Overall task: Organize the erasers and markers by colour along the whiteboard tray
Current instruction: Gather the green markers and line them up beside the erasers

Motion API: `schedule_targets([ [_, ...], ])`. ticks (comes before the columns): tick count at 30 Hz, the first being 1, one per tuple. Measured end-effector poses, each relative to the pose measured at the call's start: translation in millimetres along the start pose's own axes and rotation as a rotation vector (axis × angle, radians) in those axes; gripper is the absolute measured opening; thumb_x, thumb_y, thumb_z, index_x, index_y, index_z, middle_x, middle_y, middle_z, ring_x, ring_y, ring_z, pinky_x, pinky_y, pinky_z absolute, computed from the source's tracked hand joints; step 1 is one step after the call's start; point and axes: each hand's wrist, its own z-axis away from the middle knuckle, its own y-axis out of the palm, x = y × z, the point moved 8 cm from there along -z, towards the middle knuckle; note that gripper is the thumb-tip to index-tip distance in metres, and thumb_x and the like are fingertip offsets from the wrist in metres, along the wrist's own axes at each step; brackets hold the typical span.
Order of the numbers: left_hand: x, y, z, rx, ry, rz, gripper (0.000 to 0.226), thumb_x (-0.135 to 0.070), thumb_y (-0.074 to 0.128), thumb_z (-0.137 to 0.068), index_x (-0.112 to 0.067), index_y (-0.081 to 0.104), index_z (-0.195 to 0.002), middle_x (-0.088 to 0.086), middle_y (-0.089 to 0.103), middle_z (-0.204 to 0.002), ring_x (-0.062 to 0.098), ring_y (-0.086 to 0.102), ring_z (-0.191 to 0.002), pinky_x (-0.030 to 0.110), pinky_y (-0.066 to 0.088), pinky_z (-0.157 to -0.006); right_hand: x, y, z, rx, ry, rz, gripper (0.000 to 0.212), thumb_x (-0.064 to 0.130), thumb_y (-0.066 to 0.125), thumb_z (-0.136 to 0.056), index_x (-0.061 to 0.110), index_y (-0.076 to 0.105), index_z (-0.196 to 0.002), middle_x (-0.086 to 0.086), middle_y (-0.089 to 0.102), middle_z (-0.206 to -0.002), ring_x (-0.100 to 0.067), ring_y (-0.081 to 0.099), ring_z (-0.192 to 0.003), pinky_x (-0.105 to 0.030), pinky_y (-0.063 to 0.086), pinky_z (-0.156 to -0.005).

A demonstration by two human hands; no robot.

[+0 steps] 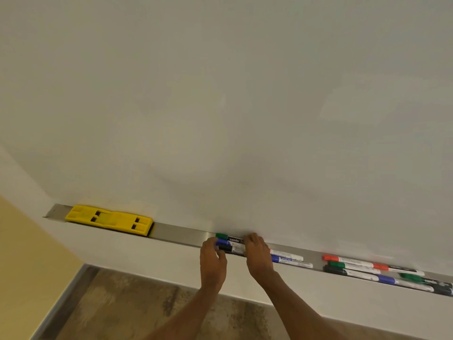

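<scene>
1. Hands are both working in the whiteboard tray (181,233), to the right of the yellow eraser (110,219).
2. The left hand (212,260) is gripping the cap ends of a three-marker bundle (230,241) with green, blue and black caps. The right hand (257,256) is curling its grip over the same barrels.
3. The bundle is lying lengthwise along the tray, directly under both grips, with its caps pointing toward the yellow eraser. The left hand is sitting nearer the eraser.
4. Two loose markers (289,258) are lying just beyond the right hand, and a mixed group (355,267) is lying farther still from the eraser.
5. Judgement: sorting is calling for slides along the tray's axis, not across it.
</scene>
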Motion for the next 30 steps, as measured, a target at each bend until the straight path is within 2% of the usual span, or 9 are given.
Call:
schedule_targets([
  [3,0,8,-1,0.04,-0.038,0.076,0.012,-0.004,0.051,-0.094,-0.01,0.059,-0.101,0.01,0.065,-0.104,0.021,0.064,-0.091,0.002,0.048,-0.069,-1,2,-2,0.022,0.014,-0.017,0.045,0.024,0.066,-0.086,0.015,0.048,-0.127,-0.009,0.046,-0.133,-0.02,0.046,-0.123,-0.032,0.044,-0.105],
  [4,0,12,-1,0.054,-0.051,0.089,0.01,-0.005,0.052,-0.094,-0.01,0.06,-0.098,0.009,0.066,-0.1,0.021,0.065,-0.088,0.004,0.049,-0.067,-2,2,-2,0.023,0.012,-0.016,0.045,0.024,0.066,-0.087,0.015,0.048,-0.128,-0.009,0.045,-0.134,-0.02,0.045,-0.124,-0.032,0.044,-0.105],
  [8,7,29,-3,0.148,-0.151,0.152,0.016,-0.001,0.057,-0.089,0.0,0.065,-0.102,0.019,0.069,-0.099,0.034,0.067,-0.091,0.04,0.057,-0.083,-3,0,-1,-0.009,-0.004,0.001,0.04,0.018,0.06,-0.09,0.015,0.048,-0.128,-0.008,0.043,-0.135,-0.021,0.04,-0.125,-0.032,0.041,-0.106],
  [10,8,33,-3,0.159,-0.181,0.148,0.02,0.001,0.055,-0.089,0.001,0.066,-0.105,0.021,0.069,-0.1,0.036,0.066,-0.091,0.044,0.056,-0.084,-6,-1,1,-0.038,-0.003,0.003,0.038,0.018,0.058,-0.091,0.017,0.049,-0.128,-0.007,0.045,-0.134,-0.022,0.039,-0.125,-0.033,0.039,-0.108],
  [16,11,35,-4,0.177,-0.227,0.136,0.023,-0.001,0.056,-0.09,0.001,0.065,-0.111,0.021,0.067,-0.108,0.035,0.065,-0.097,0.044,0.055,-0.09,-13,-2,7,-0.079,0.052,-0.078,0.034,0.025,0.061,-0.09,0.023,0.054,-0.123,-0.005,0.054,-0.126,-0.021,0.051,-0.115,-0.029,0.046,-0.102],
  [21,11,33,-2,0.169,-0.26,0.177,0.022,0.002,0.058,-0.088,0.003,0.065,-0.109,0.022,0.067,-0.106,0.036,0.065,-0.096,0.042,0.055,-0.09,-19,-9,5,-0.126,0.073,-0.08,0.027,0.012,0.058,-0.089,0.02,0.057,-0.115,-0.006,0.06,-0.117,-0.022,0.056,-0.105,-0.031,0.047,-0.093],
  [23,12,33,-2,0.173,-0.29,0.21,0.021,0.003,0.057,-0.088,0.003,0.066,-0.108,0.021,0.067,-0.104,0.033,0.065,-0.09,0.038,0.056,-0.085,-22,-10,5,-0.143,0.094,-0.094,0.024,0.011,0.056,-0.09,0.018,0.057,-0.113,-0.007,0.062,-0.116,-0.024,0.056,-0.105,-0.032,0.046,-0.091],
  [27,15,32,1,0.151,-0.369,0.285,0.017,-0.006,0.059,-0.09,-0.001,0.066,-0.104,0.012,0.068,-0.09,0.019,0.064,-0.073,0.016,0.053,-0.059,-31,-15,9,-0.189,0.147,-0.159,0.022,0.01,0.052,-0.091,0.018,0.059,-0.11,-0.008,0.063,-0.111,-0.025,0.055,-0.102,-0.035,0.049,-0.088],
  [30,23,34,5,0.072,-0.487,0.462,0.016,-0.013,0.061,-0.091,-0.001,0.067,-0.099,0.012,0.071,-0.084,0.021,0.069,-0.07,0.018,0.055,-0.057,-40,-20,13,-0.245,0.182,-0.296,0.024,0.006,0.047,-0.092,0.015,0.061,-0.11,-0.011,0.063,-0.108,-0.027,0.057,-0.1,-0.037,0.051,-0.087],
])
